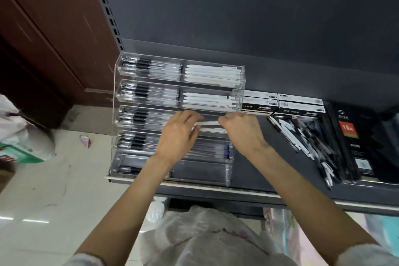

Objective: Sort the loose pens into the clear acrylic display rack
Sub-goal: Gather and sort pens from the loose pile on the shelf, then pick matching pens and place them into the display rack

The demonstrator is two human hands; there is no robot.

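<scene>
The clear acrylic display rack (116, 93) stands on the dark shelf, with several stepped tiers. Its left compartments hold clear pens with black grips, and its upper right compartments hold white pens. A white pen (207, 123) lies level over the third tier's right compartment. My left hand (179, 134) pinches one end of it and my right hand (241, 129) pinches the other end. Another white pen (212, 130) lies just below it in that compartment. A pile of loose pens (302, 136) lies on the shelf to the right of my right hand.
Black-and-white pen boxes (280, 103) stand behind the pile. A black packaged notebook (364, 136) lies at the far right. The shelf's front edge (237, 190) runs below the rack. A plastic bag (205, 233) sits under my arms, with more bags (19, 136) on the floor at left.
</scene>
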